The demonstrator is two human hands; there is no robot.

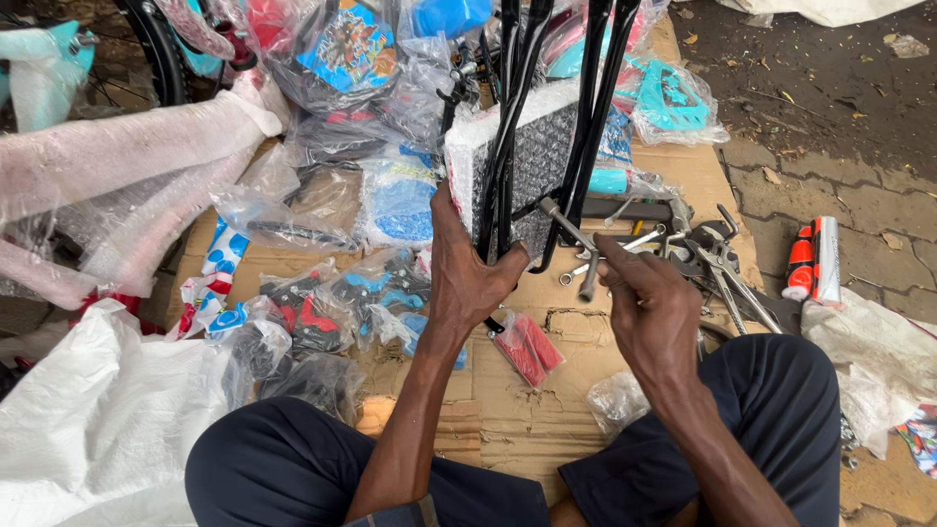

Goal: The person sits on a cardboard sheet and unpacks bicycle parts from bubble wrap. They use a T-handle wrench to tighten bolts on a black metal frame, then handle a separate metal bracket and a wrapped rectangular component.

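Bagged parts (322, 312) lie along the left edge of the cardboard (527, 410). At its middle, the left hand (467, 278) has its fingers closed round the black frame (503, 146). Just right, the right hand (649, 307) pinches a socket wrench (571, 234), fingers shut on it. Pliers (727, 268) lie near the right edge.

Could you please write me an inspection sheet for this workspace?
Surface: torn cardboard sheet on paving.
Job's things: black metal frame; silver socket wrench.
Clutter: bagged plastic parts, loose spanners and pliers, red grips.
Grippers: left hand grips the frame; right hand holds the wrench.
Cables: nothing seen.
Surroundings: white sack, bubble-wrapped parts, damp ground with leaves.
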